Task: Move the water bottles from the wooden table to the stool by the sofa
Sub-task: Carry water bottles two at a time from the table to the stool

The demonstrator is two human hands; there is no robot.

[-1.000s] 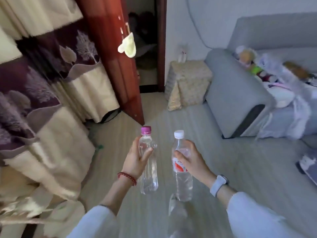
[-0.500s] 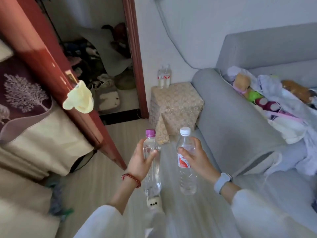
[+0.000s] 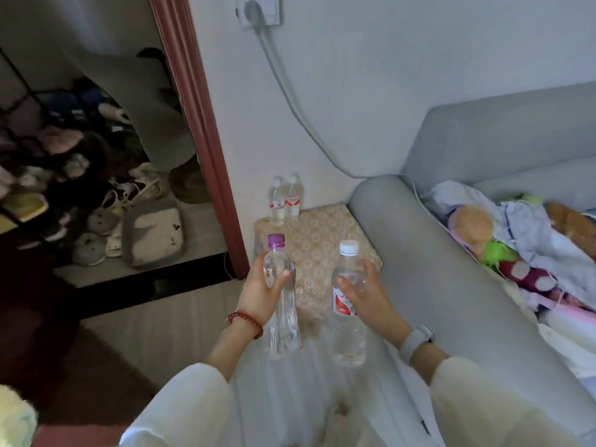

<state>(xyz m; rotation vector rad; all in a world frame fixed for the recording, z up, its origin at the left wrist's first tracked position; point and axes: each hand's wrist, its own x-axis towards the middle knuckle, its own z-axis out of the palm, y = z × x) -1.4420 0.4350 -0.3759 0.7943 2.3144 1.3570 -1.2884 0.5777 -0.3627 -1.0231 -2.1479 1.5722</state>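
My left hand (image 3: 259, 290) grips a clear bottle with a purple cap (image 3: 283, 304), held upright. In my right hand (image 3: 366, 293) is a clear bottle with a white cap and a red label (image 3: 346, 330), also upright. Both hang in front of the stool (image 3: 325, 235), which wears a beige patterned cover and stands between the door frame and the sofa's arm. Two more red-labelled bottles (image 3: 285, 198) stand side by side at the stool's far edge, against the wall.
The grey sofa (image 3: 451, 285) runs along the right, its seat piled with soft toys and cloths (image 3: 503, 250). A red-brown door frame (image 3: 206, 133) is at the left, with a cluttered room of shoes beyond. A grey cable (image 3: 290, 101) hangs from a wall socket.
The stool and sofa have come much closer and the view has swung away from the curtain and door. Both hands still hold their bottles, now just in front of the stool.
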